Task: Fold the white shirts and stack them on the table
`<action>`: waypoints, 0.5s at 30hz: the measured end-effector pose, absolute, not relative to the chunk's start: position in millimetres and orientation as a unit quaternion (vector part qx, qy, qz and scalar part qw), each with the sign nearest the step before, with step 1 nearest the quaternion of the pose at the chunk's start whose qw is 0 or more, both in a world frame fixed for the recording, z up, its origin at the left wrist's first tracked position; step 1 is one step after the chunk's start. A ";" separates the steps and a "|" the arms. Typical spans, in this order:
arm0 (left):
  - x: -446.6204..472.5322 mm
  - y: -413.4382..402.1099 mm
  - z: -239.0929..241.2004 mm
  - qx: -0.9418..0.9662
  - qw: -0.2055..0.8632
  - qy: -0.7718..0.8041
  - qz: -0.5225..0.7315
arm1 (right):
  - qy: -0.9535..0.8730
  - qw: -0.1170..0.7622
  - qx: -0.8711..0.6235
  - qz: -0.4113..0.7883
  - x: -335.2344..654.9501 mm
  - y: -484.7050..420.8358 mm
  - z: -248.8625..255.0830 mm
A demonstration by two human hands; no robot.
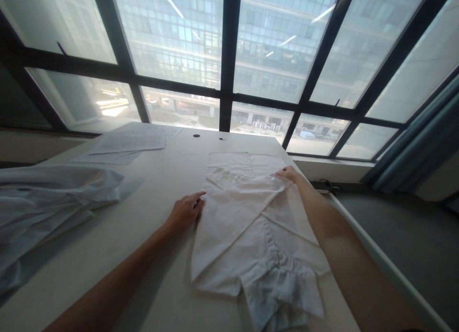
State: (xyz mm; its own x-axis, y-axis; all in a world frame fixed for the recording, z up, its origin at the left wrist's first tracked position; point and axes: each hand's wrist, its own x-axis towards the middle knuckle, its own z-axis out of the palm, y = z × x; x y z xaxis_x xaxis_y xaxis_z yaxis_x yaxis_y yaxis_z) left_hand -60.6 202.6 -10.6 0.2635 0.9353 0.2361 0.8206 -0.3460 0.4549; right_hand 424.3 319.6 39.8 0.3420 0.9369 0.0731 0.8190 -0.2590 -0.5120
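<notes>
A white shirt point(236, 217) lies folded in overlapping layers on the white table, with gathered seams and a ruffled end hanging toward the near side. At its left edge, my left hand point(187, 210) rests on the tabletop; the index finger is stretched out and touches the fabric, and the thumb stands apart from it. My right hand point(288, 174) pinches the upper right edge of the shirt between thumb and fingers. Folds run diagonally across the cloth between both hands.
The white table point(158, 179) reaches to tall windows point(179, 40). Paper sheets point(132, 138) lie at its far left, and another crumpled white garment point(53, 198) is at the left. Two small round fittings sit near the far edge. A blue-grey curtain point(412, 136) hangs at right.
</notes>
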 end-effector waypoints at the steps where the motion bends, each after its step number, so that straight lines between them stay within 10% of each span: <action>1: -60.4 202.4 -10.4 0.785 0.121 0.559 0.236 | -0.564 0.245 -0.779 0.120 424.7 322.3 41.3; 15: -55.9 197.6 -4.7 0.786 0.112 0.566 0.224 | -0.646 0.205 -0.734 -0.047 335.8 302.0 21.8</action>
State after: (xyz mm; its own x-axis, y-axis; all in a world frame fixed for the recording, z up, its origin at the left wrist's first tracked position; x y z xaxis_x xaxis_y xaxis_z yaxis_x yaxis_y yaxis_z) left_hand -55.9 197.6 -4.7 0.2599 0.9389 0.2255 0.8389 -0.3352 0.4289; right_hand 335.8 302.0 21.8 0.1608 0.9288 0.3340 0.9675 -0.0815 -0.2392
